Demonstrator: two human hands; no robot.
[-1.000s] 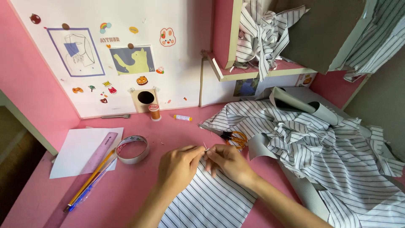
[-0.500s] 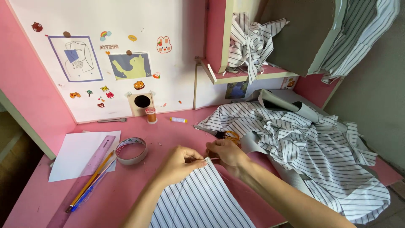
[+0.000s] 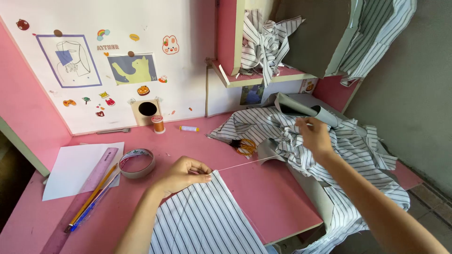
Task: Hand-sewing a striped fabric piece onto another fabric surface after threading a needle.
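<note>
Pinching striped cloth piece point(image 3: 207, 216) at its far corner with my left hand point(image 3: 181, 174), near desk edge. My right hand point(image 3: 313, 134) pinching needle, holding white thread point(image 3: 245, 163) taut over bare pink desk point(image 3: 263, 193). Striped heap point(image 3: 339, 155) crowding right.

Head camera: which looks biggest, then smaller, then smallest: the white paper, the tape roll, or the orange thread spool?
1. White paper
2. Tape roll
3. Orange thread spool, though it sits farther from the camera.
</note>
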